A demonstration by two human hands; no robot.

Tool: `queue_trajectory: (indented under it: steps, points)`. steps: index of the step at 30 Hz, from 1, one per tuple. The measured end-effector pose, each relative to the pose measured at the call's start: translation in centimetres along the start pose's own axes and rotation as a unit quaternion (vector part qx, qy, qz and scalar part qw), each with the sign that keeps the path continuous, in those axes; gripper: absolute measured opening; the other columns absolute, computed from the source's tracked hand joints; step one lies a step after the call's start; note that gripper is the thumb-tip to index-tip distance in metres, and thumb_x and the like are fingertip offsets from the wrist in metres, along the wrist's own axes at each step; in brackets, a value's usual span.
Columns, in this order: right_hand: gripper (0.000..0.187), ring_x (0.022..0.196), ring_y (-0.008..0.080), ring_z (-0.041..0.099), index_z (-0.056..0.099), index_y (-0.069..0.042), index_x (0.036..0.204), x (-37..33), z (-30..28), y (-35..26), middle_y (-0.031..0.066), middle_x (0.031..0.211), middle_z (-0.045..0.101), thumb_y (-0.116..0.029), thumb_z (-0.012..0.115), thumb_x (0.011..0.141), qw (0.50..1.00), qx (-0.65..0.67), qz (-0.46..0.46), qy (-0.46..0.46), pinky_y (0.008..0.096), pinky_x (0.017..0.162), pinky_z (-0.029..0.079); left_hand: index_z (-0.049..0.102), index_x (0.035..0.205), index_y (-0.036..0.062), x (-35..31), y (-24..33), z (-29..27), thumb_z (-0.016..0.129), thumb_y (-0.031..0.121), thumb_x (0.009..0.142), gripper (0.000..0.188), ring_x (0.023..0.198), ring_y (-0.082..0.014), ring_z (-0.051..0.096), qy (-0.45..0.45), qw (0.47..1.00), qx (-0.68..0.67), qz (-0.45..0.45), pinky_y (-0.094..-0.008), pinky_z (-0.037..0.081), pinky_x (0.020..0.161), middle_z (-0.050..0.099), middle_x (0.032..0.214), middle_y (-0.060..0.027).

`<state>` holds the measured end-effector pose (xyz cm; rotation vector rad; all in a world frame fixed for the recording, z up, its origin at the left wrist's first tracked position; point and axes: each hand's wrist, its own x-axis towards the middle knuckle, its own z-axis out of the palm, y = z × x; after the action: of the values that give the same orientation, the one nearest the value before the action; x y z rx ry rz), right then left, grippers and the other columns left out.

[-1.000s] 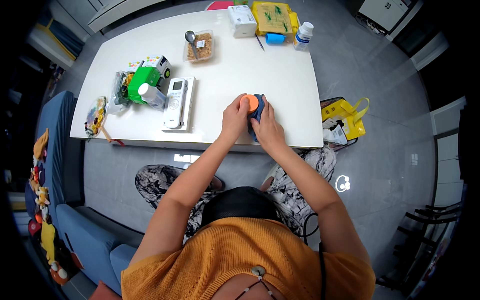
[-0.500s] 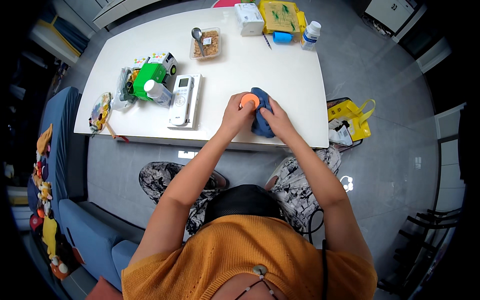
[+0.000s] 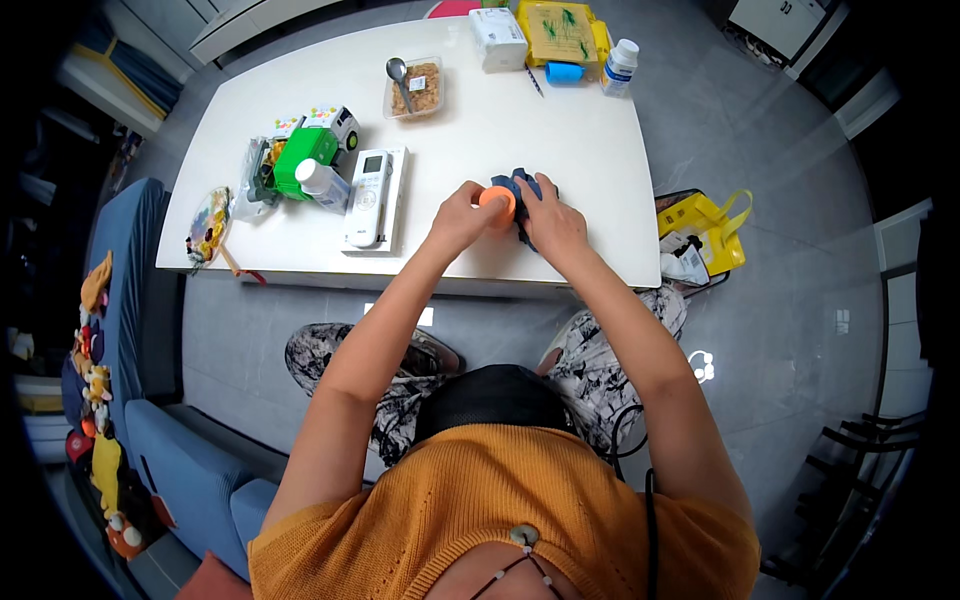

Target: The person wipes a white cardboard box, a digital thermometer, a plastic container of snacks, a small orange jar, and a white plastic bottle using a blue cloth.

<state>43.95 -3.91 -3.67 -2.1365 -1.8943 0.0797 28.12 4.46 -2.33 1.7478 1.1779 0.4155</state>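
Above the near right part of the white table, my left hand is closed on a small round orange object, its flat disc-like top facing up. Just right of it, my right hand grips a crumpled dark blue cloth, fingers bent over it. The cloth lies against the orange object's right side, and my hand hides much of it. Left of my hands, a white remote control rests on a flat white box.
To the left stand a white bottle, a green-and-white toy truck and a decorated round fan. Farther back are a spoon in a food tub, a tissue pack, a blue cylinder and another bottle.
My right hand has shifted its grip, its fingers now over the top of the cloth. The cloth is bunched up smaller and hangs less toward me. My left hand keeps the orange object.
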Motion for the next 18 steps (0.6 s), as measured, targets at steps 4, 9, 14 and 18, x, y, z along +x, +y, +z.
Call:
queue_trajectory:
  steps: [4, 9, 14, 18]
  points:
    - [0.056, 0.108, 0.0351, 0.058, 0.042, -0.007, 0.136, 0.2, 0.8, 1.4, 0.0176, 0.136, 0.044, -0.016, 0.058, 0.084, 0.976, 0.215, 0.036, -0.003, 0.0401, 0.091, 0.048, 0.060, 0.104, -0.0035, -0.5, 1.5, -0.9, 0.060, 0.046, 0.076, 0.057, 0.084, -0.0269, 0.064, -0.033, 0.999, -0.017, 0.036, -0.0346, 0.049, 0.073, 0.065, 0.094, -0.0202]
    - [0.062, 0.120, 0.0337, 0.050, 0.032, -0.003, 0.141, -2.3, 1.1, -0.1, 0.0189, 0.140, 0.040, -0.019, 0.056, 0.087, 0.899, 0.438, 0.021, 0.002, 0.0375, 0.102, 0.039, 0.058, 0.095, -0.0066, 0.9, -1.7, 0.5, 0.061, 0.040, 0.079, 0.050, 0.075, -0.0232, 0.064, 0.016, 0.995, 0.023, 0.095, -0.0325, 0.050, 0.065, 0.061, 0.088, -0.0179]
    - [0.068, 0.111, 0.0373, 0.055, 0.028, -0.005, 0.143, -3.0, 1.0, -1.1, 0.0189, 0.141, 0.037, -0.020, 0.060, 0.085, 0.963, 0.259, 0.015, 0.076, 0.0416, 0.091, 0.048, 0.054, 0.081, -0.0076, -0.5, 0.3, 1.4, 0.063, 0.039, 0.082, 0.047, 0.058, -0.0190, 0.063, 0.056, 0.996, -0.043, 0.054, -0.0275, 0.048, 0.047, 0.055, 0.080, -0.0158]
    - [0.063, 0.086, 0.0339, 0.065, 0.038, -0.007, 0.137, -2.2, -0.4, -0.9, 0.0156, 0.142, 0.036, -0.022, 0.064, 0.082, 0.997, 0.052, 0.042, -0.033, 0.0433, 0.073, 0.054, 0.054, 0.082, -0.0051, -0.5, 0.5, 0.8, 0.062, 0.040, 0.083, 0.046, 0.071, -0.0203, 0.062, 0.097, 0.987, 0.091, 0.087, -0.0313, 0.049, 0.060, 0.055, 0.087, -0.0174]
